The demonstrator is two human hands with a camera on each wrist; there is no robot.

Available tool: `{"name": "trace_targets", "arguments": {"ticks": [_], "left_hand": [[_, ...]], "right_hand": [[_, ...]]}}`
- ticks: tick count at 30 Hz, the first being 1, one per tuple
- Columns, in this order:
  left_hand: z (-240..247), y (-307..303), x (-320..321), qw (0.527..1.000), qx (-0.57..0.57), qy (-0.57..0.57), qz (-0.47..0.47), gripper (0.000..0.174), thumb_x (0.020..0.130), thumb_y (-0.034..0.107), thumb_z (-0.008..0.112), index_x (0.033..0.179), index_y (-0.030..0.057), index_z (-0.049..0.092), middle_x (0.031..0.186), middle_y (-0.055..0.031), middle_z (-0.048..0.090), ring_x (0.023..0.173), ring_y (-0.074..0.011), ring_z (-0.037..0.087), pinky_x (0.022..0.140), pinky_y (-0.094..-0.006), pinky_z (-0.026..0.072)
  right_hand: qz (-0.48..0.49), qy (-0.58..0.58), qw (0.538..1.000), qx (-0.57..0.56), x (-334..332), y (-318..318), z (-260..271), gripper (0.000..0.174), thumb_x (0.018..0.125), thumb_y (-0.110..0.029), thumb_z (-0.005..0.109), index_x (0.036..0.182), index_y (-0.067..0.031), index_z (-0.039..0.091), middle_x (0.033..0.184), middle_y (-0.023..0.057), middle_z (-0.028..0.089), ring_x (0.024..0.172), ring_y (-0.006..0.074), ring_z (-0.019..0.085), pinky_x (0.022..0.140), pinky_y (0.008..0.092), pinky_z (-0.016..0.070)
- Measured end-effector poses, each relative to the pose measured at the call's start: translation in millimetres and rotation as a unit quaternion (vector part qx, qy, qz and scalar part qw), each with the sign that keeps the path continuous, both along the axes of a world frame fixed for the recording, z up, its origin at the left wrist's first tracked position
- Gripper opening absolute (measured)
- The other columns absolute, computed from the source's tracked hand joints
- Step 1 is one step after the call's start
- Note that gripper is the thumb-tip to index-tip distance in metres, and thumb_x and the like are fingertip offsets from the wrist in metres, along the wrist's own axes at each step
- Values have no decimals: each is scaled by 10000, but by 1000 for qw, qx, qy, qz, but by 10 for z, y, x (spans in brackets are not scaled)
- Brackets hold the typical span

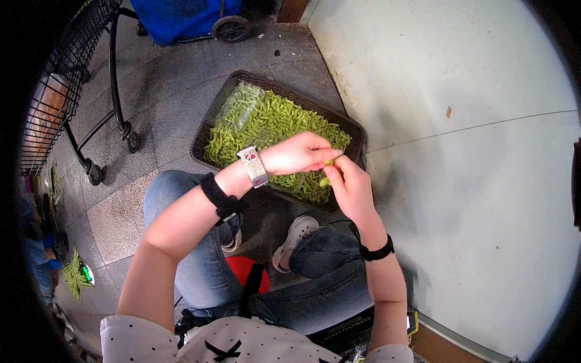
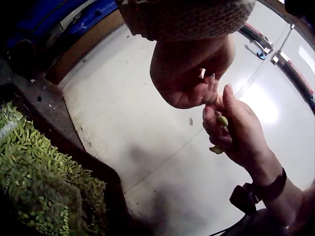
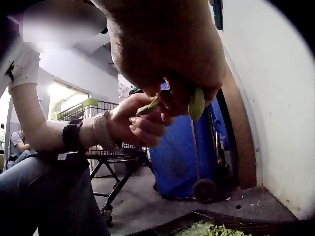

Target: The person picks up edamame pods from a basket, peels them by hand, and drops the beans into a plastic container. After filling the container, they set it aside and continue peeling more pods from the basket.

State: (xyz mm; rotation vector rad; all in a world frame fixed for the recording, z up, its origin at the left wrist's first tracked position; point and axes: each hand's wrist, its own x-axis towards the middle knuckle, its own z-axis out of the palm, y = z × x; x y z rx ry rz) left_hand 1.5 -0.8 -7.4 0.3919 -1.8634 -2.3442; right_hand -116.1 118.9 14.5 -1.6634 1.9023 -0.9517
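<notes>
Both hands meet above the near right part of a dark woven basket (image 1: 195, 150) heaped with green soybean pods (image 1: 290, 118). My left hand (image 1: 302, 152) comes across from the left and pinches a soybean pod (image 3: 147, 107) at its fingertips, against the right hand's fingers. My right hand (image 1: 354, 189) grips that pod's other side with thumb and fingers. A second pod (image 3: 196, 104) is tucked in the right hand's curled fingers. In the left wrist view the two hands' fingertips touch, and pods show beside the right hand's fingers.
A clear plastic box (image 1: 241, 104) lies among the pods in the basket. A pale wall panel (image 1: 472, 175) stands close on the right. To the left is a wheeled wire cart (image 1: 66, 78); a blue wheeled bin (image 3: 172, 157) stands beyond the basket. More green pods (image 1: 75, 277) lie at far left.
</notes>
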Motion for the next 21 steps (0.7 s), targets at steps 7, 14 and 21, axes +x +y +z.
{"name": "trace_targets", "arguments": {"ticks": [7, 14, 21], "left_hand": [[49, 96, 35, 998, 48, -29, -7, 314, 872, 334, 449, 774, 52, 549, 532, 79, 387, 432, -5, 308, 375, -156, 231], [86, -3, 38, 988, 149, 45, -13, 282, 874, 313, 449, 782, 57, 526, 587, 51, 441, 441, -24, 333, 389, -170, 261], [88, -11, 55, 996, 86, 32, 13, 274, 874, 295, 454, 754, 57, 514, 584, 47, 454, 444, -26, 364, 406, -170, 289]], "right_hand": [[15, -45, 999, -17, 2, -1, -121, 217, 804, -215, 555, 882, -16, 518, 636, 113, 533, 527, 206, 515, 483, 299, 389], [-25, -309, 946, 93, -56, 11, 79, 164, 872, -173, 457, 888, -22, 521, 653, -28, 476, 530, 32, 393, 460, 181, 314], [-34, -362, 923, 127, -75, -21, 92, 161, 866, -161, 457, 869, -19, 532, 631, -28, 452, 519, 27, 380, 450, 170, 299]]}}
